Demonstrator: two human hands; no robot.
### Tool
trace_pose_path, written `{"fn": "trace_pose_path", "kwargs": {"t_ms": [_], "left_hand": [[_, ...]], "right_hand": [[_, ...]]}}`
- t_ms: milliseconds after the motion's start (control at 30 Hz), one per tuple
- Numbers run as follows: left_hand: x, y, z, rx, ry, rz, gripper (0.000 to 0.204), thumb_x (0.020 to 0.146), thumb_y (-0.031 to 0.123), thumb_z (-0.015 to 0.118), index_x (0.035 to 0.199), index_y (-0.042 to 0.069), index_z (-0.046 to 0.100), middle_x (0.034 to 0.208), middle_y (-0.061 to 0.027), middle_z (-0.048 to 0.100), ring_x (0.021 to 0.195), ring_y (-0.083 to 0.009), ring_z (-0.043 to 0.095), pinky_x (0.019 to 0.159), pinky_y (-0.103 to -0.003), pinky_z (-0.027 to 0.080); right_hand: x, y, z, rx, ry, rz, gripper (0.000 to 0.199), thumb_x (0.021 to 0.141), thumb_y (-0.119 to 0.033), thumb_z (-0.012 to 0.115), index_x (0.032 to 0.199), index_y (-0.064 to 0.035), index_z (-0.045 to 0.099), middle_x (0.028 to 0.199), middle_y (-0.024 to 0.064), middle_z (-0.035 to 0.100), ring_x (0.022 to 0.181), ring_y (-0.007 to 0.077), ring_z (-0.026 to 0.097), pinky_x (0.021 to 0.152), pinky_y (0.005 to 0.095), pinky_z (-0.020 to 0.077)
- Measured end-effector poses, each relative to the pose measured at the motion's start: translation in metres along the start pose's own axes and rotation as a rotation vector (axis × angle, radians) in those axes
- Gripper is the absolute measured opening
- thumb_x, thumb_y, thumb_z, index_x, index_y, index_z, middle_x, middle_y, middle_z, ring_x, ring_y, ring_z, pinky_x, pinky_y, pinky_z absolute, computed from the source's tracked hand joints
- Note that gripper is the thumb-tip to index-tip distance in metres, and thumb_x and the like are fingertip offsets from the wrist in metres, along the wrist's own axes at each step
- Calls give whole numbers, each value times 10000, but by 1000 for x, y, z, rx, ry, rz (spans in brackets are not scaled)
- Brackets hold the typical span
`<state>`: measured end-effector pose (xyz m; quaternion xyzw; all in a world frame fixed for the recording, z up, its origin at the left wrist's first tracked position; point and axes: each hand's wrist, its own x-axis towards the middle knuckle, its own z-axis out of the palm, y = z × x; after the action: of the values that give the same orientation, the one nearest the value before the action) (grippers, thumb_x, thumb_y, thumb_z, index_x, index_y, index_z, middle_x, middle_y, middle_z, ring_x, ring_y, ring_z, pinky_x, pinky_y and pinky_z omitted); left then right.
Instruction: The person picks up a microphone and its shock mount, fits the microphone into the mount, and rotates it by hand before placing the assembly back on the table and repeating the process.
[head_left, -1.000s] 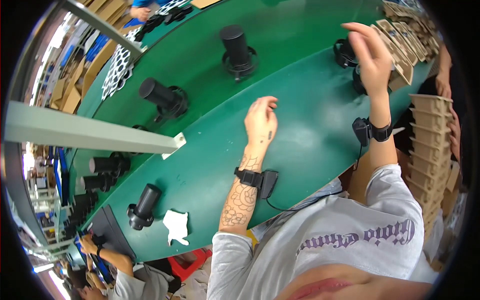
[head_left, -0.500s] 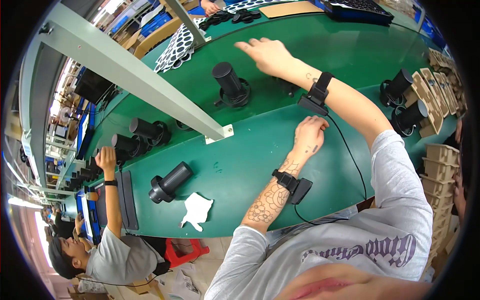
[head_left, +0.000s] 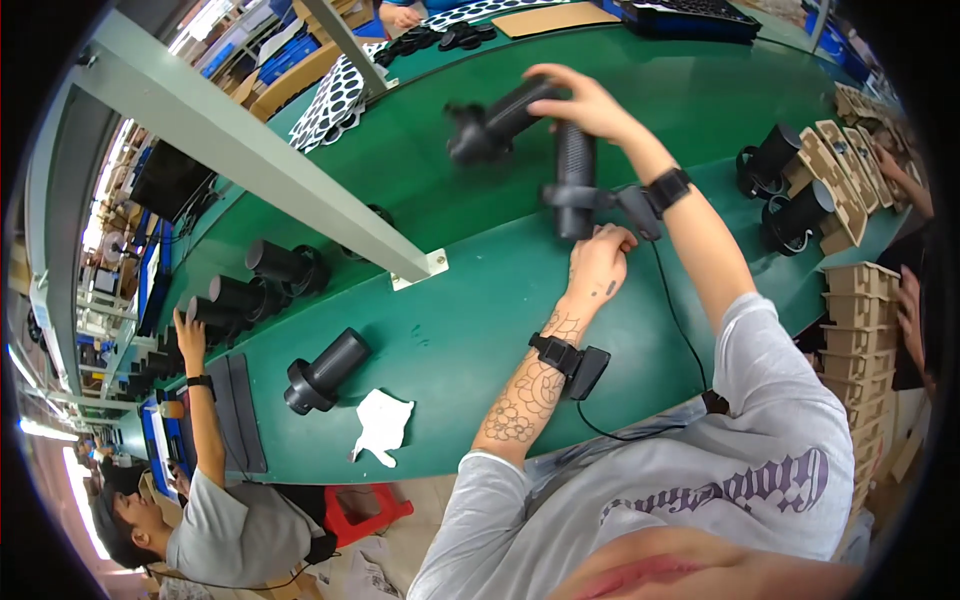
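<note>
My right hand (head_left: 590, 105) is closed on the top end of a black microphone-like cylinder (head_left: 515, 112). It tilts over the green surface, its wider base end to the left and blurred by motion. Just below this hand is a second black cylinder (head_left: 575, 165) with a ring around it; whether my fingers touch it I cannot tell. Its lower end is right beside my left hand (head_left: 597, 265), which rests on the green bench with fingers curled and nothing visible in them. Another black cylinder with a collar (head_left: 335, 362) lies on the bench to the left, near a crumpled white sheet (head_left: 383, 425).
A pale metal post (head_left: 260, 150) slants across the bench at left. Several similar black cylinders (head_left: 240, 295) line up beyond it, where a co-worker's hand (head_left: 190, 340) reaches. At right stand two more cylinders (head_left: 800, 215) beside moulded brown trays (head_left: 840, 190) and a stack of trays (head_left: 855, 330).
My right hand, outstretched and empty before, has closed on a cylinder, which is now tilted. The second cylinder, mostly hidden before, shows in full. My left hand stays nearly in place.
</note>
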<state>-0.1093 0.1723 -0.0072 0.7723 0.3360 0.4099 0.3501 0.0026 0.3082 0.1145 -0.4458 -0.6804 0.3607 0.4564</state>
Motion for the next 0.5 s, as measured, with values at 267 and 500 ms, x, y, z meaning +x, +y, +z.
{"fn": "trace_pose_path", "kwargs": {"t_ms": [267,500], "left_hand": [[2,11,2,22,43,16,236,790,2,503,955,46,666,871,-77,652,774,-187,626,668,-284,500],[-9,5,8,-376,323,169,722,835,316,664,1361,-10,293,1062,-138,544,738,-129,555,588,-208,429]], "right_hand": [[-166,90,-116,1121,171,300,373,968,-491,479,1163,-174,507,861,68,585,699,255,692,496,350,574],[-175,71,-75,881,67,187,572,923,-257,619,1409,-114,355,1025,105,585,717,162,637,605,337,594]]}}
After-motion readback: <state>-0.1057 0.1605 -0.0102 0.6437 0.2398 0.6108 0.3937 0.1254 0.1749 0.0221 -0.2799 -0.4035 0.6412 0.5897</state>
